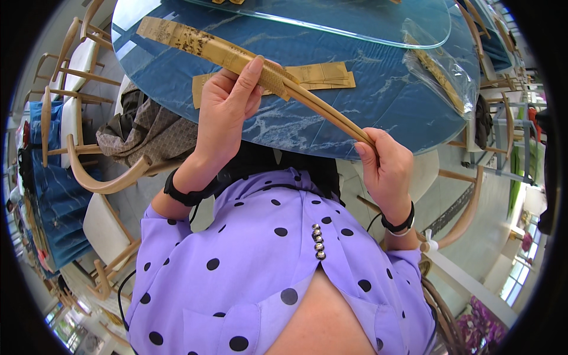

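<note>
My left hand [231, 106] pinches a gold paper chopstick sleeve [195, 44] with dark printing, thumb on top. Out of the sleeve's lower right end runs a pair of wooden chopsticks [325, 110], and my right hand [386, 165] grips their far ends between thumb and fingers. Sleeve and chopsticks slant down to the right above the blue marbled table [284, 127]. Beneath them, several flat gold paper sleeves [325, 75] lie on the tabletop, partly hidden by my left hand.
A clear plastic bag [441, 74] with gold sleeves in it lies at the table's right. Across the far side runs a glass turntable edge [355, 36]. A patterned brown bag [148, 127] rests on a wooden chair [109, 183] at left. Another chair [467, 219] stands at right.
</note>
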Demonstrator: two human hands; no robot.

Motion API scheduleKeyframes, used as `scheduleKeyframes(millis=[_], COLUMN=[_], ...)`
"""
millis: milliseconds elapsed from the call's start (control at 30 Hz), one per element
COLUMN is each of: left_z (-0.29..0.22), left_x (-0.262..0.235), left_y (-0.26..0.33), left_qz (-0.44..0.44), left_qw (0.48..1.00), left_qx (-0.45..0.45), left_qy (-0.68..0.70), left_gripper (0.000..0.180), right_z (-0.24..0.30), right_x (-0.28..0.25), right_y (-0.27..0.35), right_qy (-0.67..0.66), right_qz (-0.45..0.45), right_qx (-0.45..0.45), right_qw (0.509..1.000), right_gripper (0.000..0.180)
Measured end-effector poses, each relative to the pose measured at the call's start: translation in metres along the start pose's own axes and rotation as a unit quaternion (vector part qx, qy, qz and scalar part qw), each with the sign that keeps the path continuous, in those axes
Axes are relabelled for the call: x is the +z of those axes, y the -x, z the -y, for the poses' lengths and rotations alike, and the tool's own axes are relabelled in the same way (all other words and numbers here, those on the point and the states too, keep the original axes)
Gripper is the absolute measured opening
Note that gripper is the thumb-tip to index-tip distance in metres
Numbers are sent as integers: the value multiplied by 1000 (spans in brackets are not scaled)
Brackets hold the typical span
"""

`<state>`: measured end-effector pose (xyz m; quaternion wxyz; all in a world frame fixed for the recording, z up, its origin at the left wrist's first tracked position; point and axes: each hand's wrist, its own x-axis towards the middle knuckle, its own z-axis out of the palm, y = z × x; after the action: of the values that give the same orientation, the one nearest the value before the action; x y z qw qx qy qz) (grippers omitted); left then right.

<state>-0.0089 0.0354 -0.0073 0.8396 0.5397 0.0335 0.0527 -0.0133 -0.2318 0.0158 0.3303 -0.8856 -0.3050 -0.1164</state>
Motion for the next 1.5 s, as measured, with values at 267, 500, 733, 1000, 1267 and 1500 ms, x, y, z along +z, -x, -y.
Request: scheduleKeyframes(millis=[267, 500, 733, 1000, 1267, 1500], left_z=[2, 4, 11, 5, 17, 16], left_x=[5, 10, 17, 19, 16, 11], left_y=[3, 6, 10, 10, 13, 12], left_qz=[5, 12, -7, 7, -39, -10], left_qw=[998, 999, 998, 1000, 999, 998], left_qx=[16, -7, -24, -26, -27, -44], left_qy=[-58, -35, -61, -10, -7, 43], left_gripper=[31, 32, 31, 32, 28, 28], right_z=[-3, -4, 0, -2, -3, -1], right_x=[3, 5, 5, 6, 7, 8], right_y=[4, 2, 2, 2, 7, 5], right_qy=[-1, -19, -8, -11, -3, -5], right_qz=[9, 0, 1, 0, -4, 1], right_qx=[-1, -1, 4, 4, 7, 0], right_qw=[1000, 1000, 1000, 1000, 1000, 1000], right_gripper=[18, 17, 17, 17, 18, 18])
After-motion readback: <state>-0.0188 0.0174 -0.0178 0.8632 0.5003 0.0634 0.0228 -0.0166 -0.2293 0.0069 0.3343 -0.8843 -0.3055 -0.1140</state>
